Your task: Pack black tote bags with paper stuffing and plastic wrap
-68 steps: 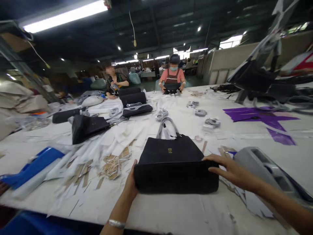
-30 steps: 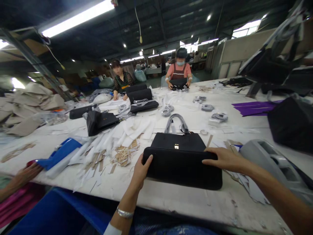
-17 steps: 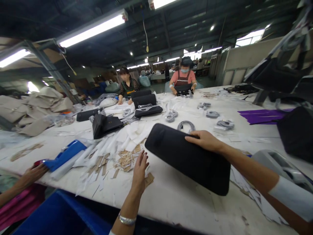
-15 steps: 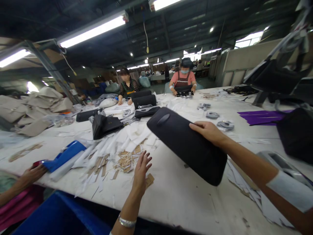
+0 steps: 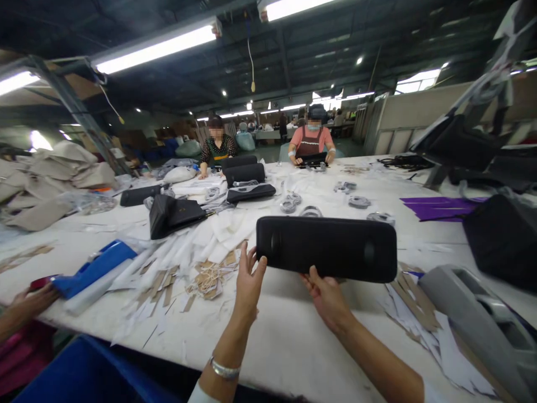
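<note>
A long black bag (image 5: 325, 246) with rounded corners is held level above the table, its broad flat side toward me. My right hand (image 5: 329, 299) grips its lower edge near the middle, thumb in front and fingers partly hidden behind. At the bag's left end is my left hand (image 5: 248, 285), its thumb and fingers apart. The left thumb overlaps the lower left corner; whether it presses there I cannot tell. Several coiled grey wrapped straps (image 5: 359, 202) lie beyond the bag.
On the white table (image 5: 289, 347) are paper and cardboard scraps (image 5: 212, 277), another black bag (image 5: 178, 212), purple pieces (image 5: 436, 207) and a grey plastic holder (image 5: 474, 313). A co-worker's hand (image 5: 37, 302) touches a blue tape dispenser (image 5: 96, 268). Two people work across the table.
The black bag has turned from slanting to level. My right hand has moved from its upper edge to its lower edge, and my left hand has come up to its left end.
</note>
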